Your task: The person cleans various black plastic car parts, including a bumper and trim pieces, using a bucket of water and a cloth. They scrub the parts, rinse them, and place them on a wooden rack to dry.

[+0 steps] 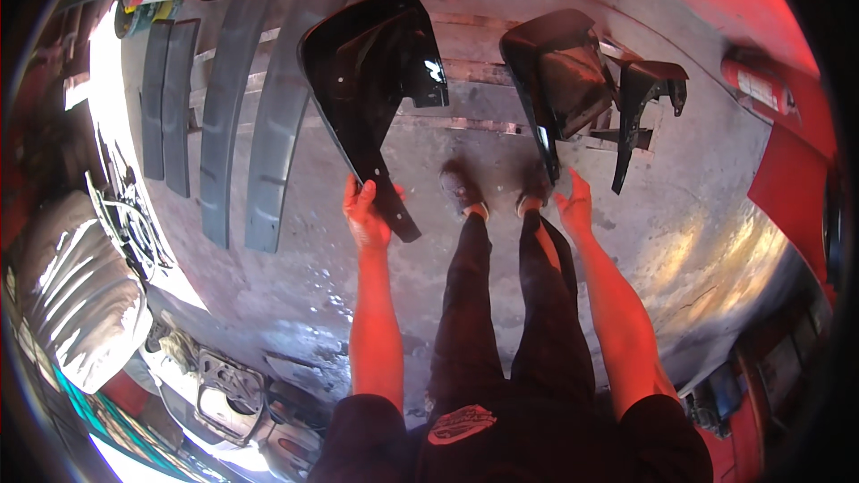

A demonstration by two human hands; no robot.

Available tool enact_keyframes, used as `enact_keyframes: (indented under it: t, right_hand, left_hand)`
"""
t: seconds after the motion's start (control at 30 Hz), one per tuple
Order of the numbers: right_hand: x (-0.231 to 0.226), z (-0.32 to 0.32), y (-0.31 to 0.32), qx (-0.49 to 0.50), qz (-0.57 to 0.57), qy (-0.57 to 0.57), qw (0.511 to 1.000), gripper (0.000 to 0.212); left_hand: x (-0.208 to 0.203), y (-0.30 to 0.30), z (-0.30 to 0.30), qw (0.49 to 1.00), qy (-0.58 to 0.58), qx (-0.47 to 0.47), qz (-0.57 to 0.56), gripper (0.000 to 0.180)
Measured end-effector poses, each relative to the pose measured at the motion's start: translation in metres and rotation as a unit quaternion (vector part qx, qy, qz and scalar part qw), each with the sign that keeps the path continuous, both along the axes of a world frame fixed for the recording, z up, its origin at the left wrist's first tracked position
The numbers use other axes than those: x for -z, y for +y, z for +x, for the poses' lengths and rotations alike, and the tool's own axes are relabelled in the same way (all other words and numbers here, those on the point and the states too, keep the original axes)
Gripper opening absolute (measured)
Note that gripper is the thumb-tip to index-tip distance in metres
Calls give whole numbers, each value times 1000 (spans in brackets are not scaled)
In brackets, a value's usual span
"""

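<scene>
**Ahead of L hand (367, 215): blk wheel-arch liner (335, 80), held by its tail**

L hand pinches liner's narrow near end, thumb on one side, fingertips just showing past other edge; broad end reaches fwd, beyond hand. R hand (574, 204): fingers loosely spread, just beside tip of 2nd blk liner (544, 130); contact, can't tell. Narrow blk bracket (637, 89) fwd-right of R hand; long gray strips (277, 161) fwd-left of L hand.

Judgement: tail-only grip prob. lets wide end swing/flex. Better: R hand under broad rim, carry level, avoid scraping floor (506, 304) or strips.
</scene>
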State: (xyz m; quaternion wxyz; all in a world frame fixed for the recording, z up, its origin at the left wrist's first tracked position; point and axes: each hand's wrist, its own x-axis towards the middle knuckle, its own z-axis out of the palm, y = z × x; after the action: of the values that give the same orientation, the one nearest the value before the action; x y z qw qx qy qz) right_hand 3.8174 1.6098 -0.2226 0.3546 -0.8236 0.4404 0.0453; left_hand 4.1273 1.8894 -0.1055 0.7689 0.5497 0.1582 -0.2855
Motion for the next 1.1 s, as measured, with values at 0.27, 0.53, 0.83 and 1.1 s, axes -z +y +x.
enact_keyframes:
  t: [0.27, 0.53, 0.83, 1.1]
  right_hand:
    - [0, -12, -1, -27, -1, -4, 1000, 69]
    - [-5, -9, 5, -22, 20, 14, 999, 67]
    - [-7, -8, 11, -26, 11, 20, 999, 67]
    - [-14, -5, 15, -3, 57, 36, 998, 61]
  left_hand:
    - [14, 24, -5, 996, 58, -14, -67, 33]
    - [19, 36, -13, 993, 83, -15, -81, 33]
    - [13, 33, -11, 994, 56, -27, -90, 34]
    - [-29, -1, -16, 979, -143, 24, 145, 52]
